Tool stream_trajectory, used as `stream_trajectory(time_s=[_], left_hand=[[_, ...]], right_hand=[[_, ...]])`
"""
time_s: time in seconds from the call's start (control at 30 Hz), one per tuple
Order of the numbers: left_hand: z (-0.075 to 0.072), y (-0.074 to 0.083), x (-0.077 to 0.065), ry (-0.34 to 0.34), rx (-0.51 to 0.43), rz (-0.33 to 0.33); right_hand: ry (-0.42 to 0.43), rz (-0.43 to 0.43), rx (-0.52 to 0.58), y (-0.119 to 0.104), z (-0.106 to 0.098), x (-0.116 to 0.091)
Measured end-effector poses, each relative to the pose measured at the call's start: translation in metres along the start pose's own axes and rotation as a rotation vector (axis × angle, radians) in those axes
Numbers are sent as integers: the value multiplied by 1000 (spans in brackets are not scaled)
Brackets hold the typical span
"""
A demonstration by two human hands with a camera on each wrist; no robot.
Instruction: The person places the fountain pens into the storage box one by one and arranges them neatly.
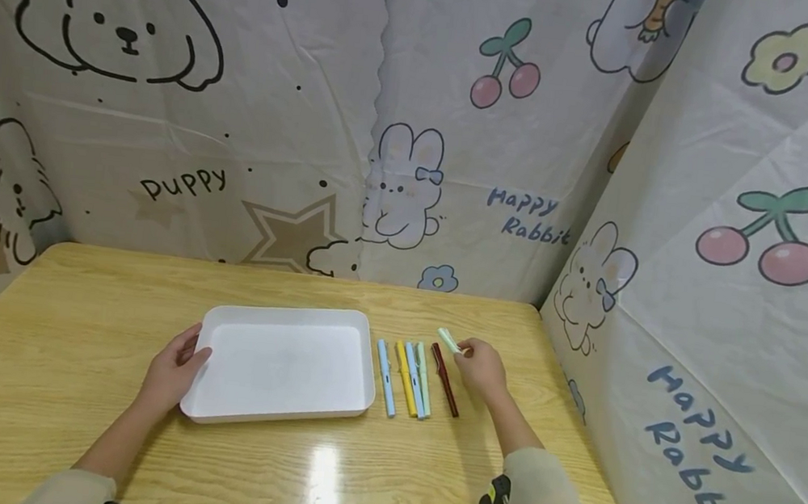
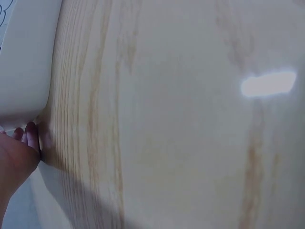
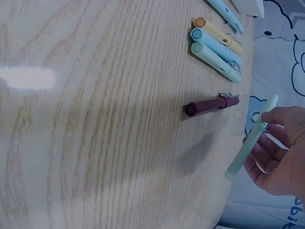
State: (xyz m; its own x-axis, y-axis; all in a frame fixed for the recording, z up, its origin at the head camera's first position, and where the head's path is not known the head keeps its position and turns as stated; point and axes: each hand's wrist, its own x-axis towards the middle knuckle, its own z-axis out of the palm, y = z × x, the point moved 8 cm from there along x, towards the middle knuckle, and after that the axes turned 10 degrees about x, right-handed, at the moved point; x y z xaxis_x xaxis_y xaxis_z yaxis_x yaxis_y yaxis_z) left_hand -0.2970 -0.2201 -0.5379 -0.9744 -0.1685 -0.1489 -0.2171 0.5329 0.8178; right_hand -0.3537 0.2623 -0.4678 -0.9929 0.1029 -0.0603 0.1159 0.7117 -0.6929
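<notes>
In the head view my left hand (image 1: pixel 171 369) grips the left end of a shallow white tray (image 1: pixel 278 418), its thumb at the rim. The left wrist view shows the fingers against the underside edge of that tray (image 2: pixel 26 62). My right hand (image 1: pixel 482 368) pinches a light green pen (image 1: pixel 448 340) between thumb and fingers, raised above the wood. Seen from the right wrist, the held pen (image 3: pixel 250 148) slants across the fingers. Left of this hand lies a dark red pen (image 1: pixel 445 380) with its clip up.
Between tray and red pen lie a light blue pen (image 1: pixel 387 379), a yellow pen (image 1: pixel 406 380), another blue pen (image 1: pixel 416 380) and a green pen (image 1: pixel 424 379), the last three side by side. Printed cloth (image 1: pixel 298 136) hangs behind the wooden table (image 1: pixel 229 470) and along its right side.
</notes>
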Motion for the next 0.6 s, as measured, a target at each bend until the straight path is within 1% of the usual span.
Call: stream_trajectory(time_s=[0.13, 0.33, 0.6], left_hand=[[1, -1, 0, 0, 1, -6], [0, -2, 0, 21, 13, -5], [0, 0, 0, 38, 2, 1]], right_hand=[[-18, -37, -8, -7, 0, 0], [-51, -82, -21, -14, 2, 1], [-63, -107, -50, -20, 1, 2]])
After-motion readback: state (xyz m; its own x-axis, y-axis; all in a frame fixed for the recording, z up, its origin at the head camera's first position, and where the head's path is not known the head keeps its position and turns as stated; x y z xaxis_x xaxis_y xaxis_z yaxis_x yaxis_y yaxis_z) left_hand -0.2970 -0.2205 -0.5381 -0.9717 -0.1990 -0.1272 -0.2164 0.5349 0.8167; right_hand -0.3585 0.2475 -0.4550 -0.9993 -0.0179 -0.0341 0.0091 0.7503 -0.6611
